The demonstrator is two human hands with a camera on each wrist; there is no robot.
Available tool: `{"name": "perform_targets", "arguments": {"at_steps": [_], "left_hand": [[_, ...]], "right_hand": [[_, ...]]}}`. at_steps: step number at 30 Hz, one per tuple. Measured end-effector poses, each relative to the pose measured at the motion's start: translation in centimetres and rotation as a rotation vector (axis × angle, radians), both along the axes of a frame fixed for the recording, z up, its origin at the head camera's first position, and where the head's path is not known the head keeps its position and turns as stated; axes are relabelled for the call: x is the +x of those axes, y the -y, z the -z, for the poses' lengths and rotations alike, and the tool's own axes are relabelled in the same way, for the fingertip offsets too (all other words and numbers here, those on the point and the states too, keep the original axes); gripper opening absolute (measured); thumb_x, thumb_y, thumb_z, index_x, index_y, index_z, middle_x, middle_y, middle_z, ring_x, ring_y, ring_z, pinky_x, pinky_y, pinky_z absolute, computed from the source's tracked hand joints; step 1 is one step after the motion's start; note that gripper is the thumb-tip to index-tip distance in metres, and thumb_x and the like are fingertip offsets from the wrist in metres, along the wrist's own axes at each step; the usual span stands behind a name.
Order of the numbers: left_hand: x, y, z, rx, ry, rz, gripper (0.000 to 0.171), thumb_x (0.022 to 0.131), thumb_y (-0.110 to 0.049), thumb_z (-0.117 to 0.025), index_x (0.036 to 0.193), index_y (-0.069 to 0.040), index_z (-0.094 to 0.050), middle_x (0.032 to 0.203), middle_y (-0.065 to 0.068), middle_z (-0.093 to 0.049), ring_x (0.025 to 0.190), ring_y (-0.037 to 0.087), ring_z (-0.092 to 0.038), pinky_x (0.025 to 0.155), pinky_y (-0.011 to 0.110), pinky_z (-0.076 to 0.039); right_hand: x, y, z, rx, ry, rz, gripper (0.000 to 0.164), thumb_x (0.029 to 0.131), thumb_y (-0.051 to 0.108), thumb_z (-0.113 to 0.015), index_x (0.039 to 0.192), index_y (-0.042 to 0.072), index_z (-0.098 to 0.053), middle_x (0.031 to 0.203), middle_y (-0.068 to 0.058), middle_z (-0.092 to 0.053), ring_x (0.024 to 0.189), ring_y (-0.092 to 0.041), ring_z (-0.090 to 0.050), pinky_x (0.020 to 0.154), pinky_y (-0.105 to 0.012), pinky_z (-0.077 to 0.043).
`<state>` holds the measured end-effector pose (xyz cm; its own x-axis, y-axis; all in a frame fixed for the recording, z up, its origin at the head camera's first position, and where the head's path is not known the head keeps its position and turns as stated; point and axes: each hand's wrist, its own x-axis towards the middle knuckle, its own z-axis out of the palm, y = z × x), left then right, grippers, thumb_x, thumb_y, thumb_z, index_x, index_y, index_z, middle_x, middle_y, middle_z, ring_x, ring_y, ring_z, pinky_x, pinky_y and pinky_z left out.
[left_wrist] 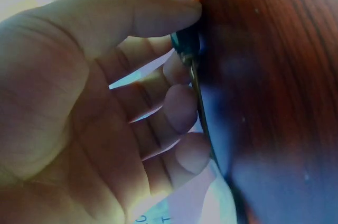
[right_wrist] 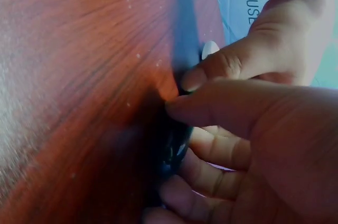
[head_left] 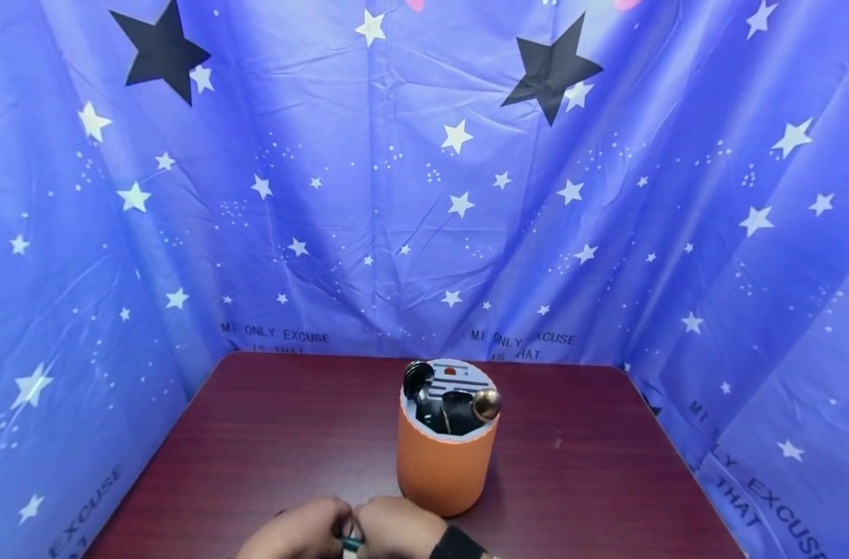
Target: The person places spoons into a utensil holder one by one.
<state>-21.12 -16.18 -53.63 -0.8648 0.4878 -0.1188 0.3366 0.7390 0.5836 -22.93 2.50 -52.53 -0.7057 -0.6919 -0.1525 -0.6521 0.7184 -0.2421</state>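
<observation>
Low in the head view, both hands meet close to the front edge of the table. They hold a utensil (left_wrist: 186,36) with a glossy dark green handle, a thin metal neck and a pale, widening end, partly hidden. My left hand (head_left: 301,528) pinches the handle near the neck, thumb (left_wrist: 169,12) on top and fingers curled along the neck. My right hand (head_left: 399,524) grips the handle further back, thumb (right_wrist: 195,105) on it and fingers underneath, seen in the right wrist view. Just beyond the right hand stands an orange utensil holder (head_left: 441,470).
Inside the holder are black utensils (head_left: 459,411) and a round gold-coloured utensil head (head_left: 487,404). The dark red wooden table (head_left: 291,419) is walled on its back and sides by blue star-patterned cloth (head_left: 382,202).
</observation>
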Motion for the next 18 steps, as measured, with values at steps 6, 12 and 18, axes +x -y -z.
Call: {"name": "perform_targets", "arguments": {"at_steps": [6,12,18], "left_hand": [[0.1,0.7,-0.1,0.014,-0.037,0.018,0.018,0.073,-0.008,-0.070,0.072,-0.020,-0.057,0.063,-0.015,-0.048,0.055,0.001,-0.042,0.052,0.024,-0.039],[-0.3,1.7,-0.4,0.021,-0.144,0.059,0.015,0.084,-0.009,-0.071,0.074,-0.017,-0.062,0.065,-0.017,-0.049,0.059,-0.002,-0.041,0.056,0.022,-0.040],[-1.1,2.0,-1.0,0.038,-0.142,0.038,0.015,0.089,-0.019,-0.074,0.078,-0.018,-0.063,0.068,-0.019,-0.051,0.062,-0.002,-0.044,0.059,0.025,-0.041]], "right_hand": [[-0.3,-1.1,-1.2,0.006,0.036,0.036,0.024,0.077,0.024,-0.077,0.071,0.025,-0.054,0.064,0.014,-0.049,0.054,-0.006,-0.046,0.049,-0.025,-0.038],[-0.6,-2.3,-4.5,-0.109,0.000,0.018,0.019,0.084,0.029,-0.078,0.081,0.026,-0.060,0.069,0.019,-0.051,0.060,0.002,-0.047,0.055,-0.016,-0.040],[-0.2,-3.4,-8.5,-0.214,-0.083,0.026,0.012,0.089,0.030,-0.076,0.088,0.026,-0.065,0.077,0.020,-0.056,0.067,0.005,-0.049,0.060,-0.016,-0.042]]}}
